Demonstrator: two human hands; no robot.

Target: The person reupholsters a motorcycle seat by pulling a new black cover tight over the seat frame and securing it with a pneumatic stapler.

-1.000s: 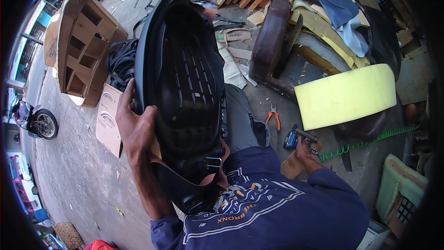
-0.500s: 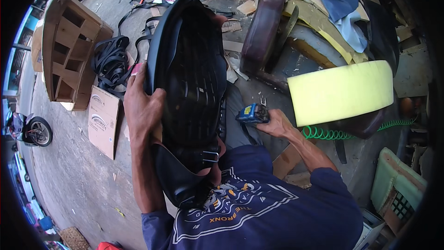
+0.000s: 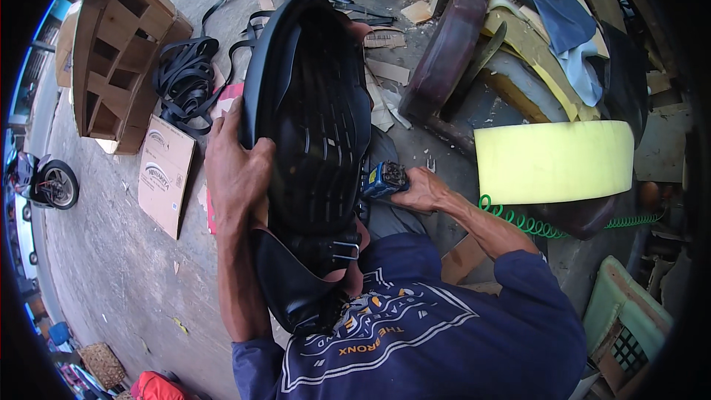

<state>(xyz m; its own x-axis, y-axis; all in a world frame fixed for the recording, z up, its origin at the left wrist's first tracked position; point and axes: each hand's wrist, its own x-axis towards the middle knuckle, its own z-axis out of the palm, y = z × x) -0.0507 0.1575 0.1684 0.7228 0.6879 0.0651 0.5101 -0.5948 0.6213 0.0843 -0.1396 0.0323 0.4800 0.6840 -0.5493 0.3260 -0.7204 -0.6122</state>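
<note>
A black motorcycle seat (image 3: 307,141) stands on end in front of me, its hollow plastic underside facing up. Loose black cover material with a pinkish backing (image 3: 285,281) hangs around its near end, beside a metal bracket. My left hand (image 3: 241,167) is closed around the seat's left edge, fingers outside and thumb on the rim. In my right hand (image 3: 424,190) is a blue staple gun (image 3: 385,179), its head close to the seat's right side. Whether the gun touches the seat cannot be made out.
A pile of black straps (image 3: 185,78) lies left of the seat, near a wooden frame (image 3: 122,59) and a cardboard sheet (image 3: 167,178). At right are a yellow foam block (image 3: 555,161), a green coiled hose (image 3: 526,226) and a maroon padded piece (image 3: 448,44).
My right hand has brought the staple gun leftward, nearer the seat's right side. The left hand keeps its hold on the seat edge. The whole view has shifted slightly.
</note>
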